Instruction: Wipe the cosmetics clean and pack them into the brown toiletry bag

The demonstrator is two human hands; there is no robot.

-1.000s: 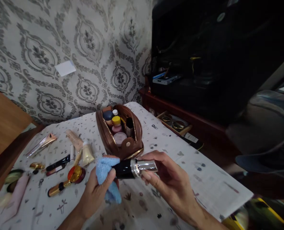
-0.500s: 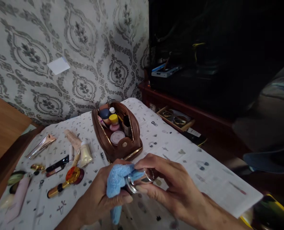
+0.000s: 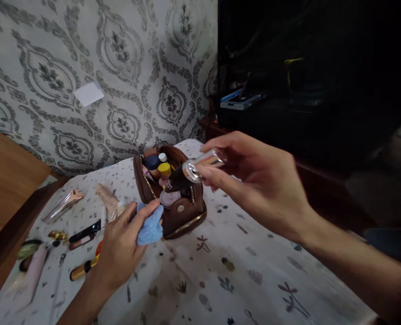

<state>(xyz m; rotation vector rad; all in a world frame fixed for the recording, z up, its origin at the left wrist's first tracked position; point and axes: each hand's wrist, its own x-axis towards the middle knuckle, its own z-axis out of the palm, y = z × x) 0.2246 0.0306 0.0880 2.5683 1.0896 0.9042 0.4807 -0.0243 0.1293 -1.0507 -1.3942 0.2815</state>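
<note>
My right hand (image 3: 264, 180) is raised over the right side of the open brown cosmetic bag (image 3: 186, 221). Its thumb and fingers pinch a shiny silver cylindrical container (image 3: 200, 166), tilted toward the bag. A dark cylinder (image 3: 178, 180) shows right at the container's near end, over the bag's opening; I cannot tell whether the two are joined. My left hand (image 3: 124, 241) is closed on a crumpled light blue cloth (image 3: 151, 228), just in front of the bag. Inside the bag are a yellow-capped jar (image 3: 164, 169), a dark blue lid (image 3: 152, 163) and a round pale container (image 3: 169, 198).
On the patterned white cloth (image 3: 186, 280) at left lie a rose-gold tube (image 3: 63, 205), a beige tube (image 3: 106, 198), a black tube (image 3: 85, 231), a gold-handled item (image 3: 80, 271) and a pink tube (image 3: 33, 275). A dark screen (image 3: 322, 67) stands at right, beside the patterned wall (image 3: 126, 67).
My hands have moved apart. The right has lifted the silver container away from the blue cloth, up to the bag's opening. My left hand has moved left, keeping the cloth.
</note>
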